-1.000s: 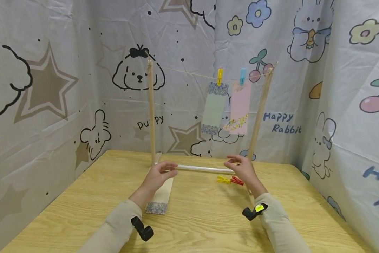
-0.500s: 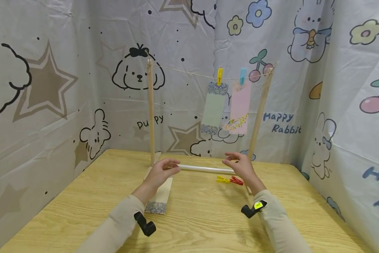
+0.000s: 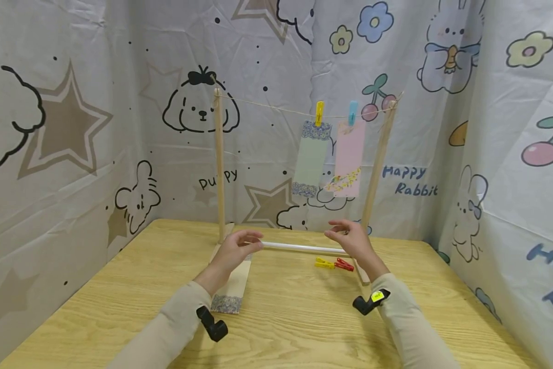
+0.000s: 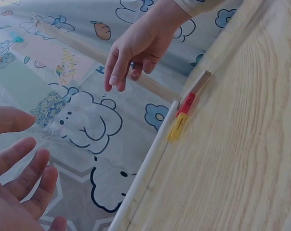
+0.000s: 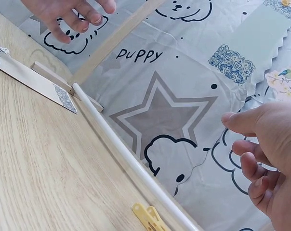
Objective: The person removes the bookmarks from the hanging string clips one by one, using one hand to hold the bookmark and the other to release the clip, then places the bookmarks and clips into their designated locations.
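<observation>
My left hand (image 3: 230,253) hovers over a cream card (image 3: 238,282) with blue lace-patterned ends, which lies on the table. Its fingers are loosely bent with nothing between them. My right hand (image 3: 353,243), likewise holding nothing, is raised near a yellow clothespin (image 3: 324,263) and a red clothespin (image 3: 344,264) lying on the table. Behind, a green card (image 3: 310,159) hangs from a string (image 3: 267,106) by a yellow clothespin (image 3: 320,114). To its right hangs a pink card (image 3: 349,159) with a blue clothespin (image 3: 352,114). In the left wrist view the left fingers (image 4: 32,178) are spread apart.
Two wooden posts, a left post (image 3: 220,169) and a right post (image 3: 377,169), carry the string. A white rod (image 3: 299,248) joins them low down, behind the hands. The wooden table (image 3: 276,318) ends at a printed curtain (image 3: 267,154).
Since a second ago my left hand has shifted slightly to the right and up, and the right hand slightly up. The cards and clothespins stay where they were.
</observation>
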The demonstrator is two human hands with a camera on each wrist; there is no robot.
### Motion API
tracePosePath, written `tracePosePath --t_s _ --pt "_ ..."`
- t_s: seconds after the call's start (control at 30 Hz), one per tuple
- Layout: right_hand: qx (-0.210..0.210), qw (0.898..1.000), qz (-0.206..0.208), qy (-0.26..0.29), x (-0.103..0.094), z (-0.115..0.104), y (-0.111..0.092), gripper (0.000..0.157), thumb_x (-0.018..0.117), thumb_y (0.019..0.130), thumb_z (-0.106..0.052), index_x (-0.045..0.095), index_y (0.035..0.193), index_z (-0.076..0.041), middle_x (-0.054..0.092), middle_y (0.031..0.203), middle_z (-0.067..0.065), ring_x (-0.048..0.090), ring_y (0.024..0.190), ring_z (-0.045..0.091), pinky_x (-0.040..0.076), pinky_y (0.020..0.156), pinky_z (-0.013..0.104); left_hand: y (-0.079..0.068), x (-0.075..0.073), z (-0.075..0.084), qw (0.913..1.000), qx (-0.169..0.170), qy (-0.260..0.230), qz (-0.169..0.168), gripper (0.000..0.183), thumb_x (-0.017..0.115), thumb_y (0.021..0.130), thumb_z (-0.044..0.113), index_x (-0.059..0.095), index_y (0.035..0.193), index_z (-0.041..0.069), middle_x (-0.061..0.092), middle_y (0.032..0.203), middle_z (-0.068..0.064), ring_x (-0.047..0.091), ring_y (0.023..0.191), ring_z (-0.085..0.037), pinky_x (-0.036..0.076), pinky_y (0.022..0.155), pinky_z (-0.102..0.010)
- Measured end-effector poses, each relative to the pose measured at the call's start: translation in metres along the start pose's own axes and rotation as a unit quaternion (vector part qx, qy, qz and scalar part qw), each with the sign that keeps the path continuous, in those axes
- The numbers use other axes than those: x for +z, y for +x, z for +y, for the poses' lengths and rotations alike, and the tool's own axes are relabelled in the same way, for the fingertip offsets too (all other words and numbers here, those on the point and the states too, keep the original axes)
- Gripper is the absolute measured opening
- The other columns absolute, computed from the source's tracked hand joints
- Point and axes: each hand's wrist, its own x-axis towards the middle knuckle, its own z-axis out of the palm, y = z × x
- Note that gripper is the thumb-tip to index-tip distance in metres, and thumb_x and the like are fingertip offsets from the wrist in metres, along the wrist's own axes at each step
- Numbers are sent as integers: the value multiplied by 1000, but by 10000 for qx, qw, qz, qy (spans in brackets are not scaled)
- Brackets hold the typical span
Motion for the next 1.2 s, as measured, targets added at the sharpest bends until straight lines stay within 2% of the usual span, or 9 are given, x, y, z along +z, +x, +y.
tracePosePath --t_s 0.2,0.33,0.67,0.97,1.2 --pt "-120 9999 4 15 -3 -5 3 42 76 97 -25 68 133 -6 70 113 13 64 93 27 51 74 37 5 0 4 9999 144 -32 8 29 72 98 15 68 125 6 65 118 -11 62 108 -26 44 101 -51" --pt "-262 9997 20 -25 -5 -8 4 42 76 97 -24 68 133 -5 70 111 12 65 92 27 51 74 37 8 1 8 9997 235 73 -4 29 70 99 14 67 126 5 65 118 -11 63 107 -26 46 97 -47" --pt "-249 9997 -75 -35 -13 -17 8 44 76 96 -25 67 134 -6 69 113 14 65 90 27 53 75 39 17 0 17 9976 501 470 93 27 72 98 15 69 124 7 67 117 -10 63 108 -29 49 94 -47" --pt "-343 9993 -96 -86 -23 -26 13 44 75 98 -24 65 136 -4 68 117 16 64 99 30 53 82 42 22 -4 19 9980 380 499 102 33 71 99 15 65 129 3 66 120 -10 61 111 -28 48 93 -45" --pt "-431 9990 -34 -103 -31 -35 13 41 75 97 -21 67 133 -3 69 117 18 64 96 32 52 74 36 28 -3 22 9988 365 323 94 30 70 99 15 66 128 6 65 123 -11 61 113 -28 47 96 -45"
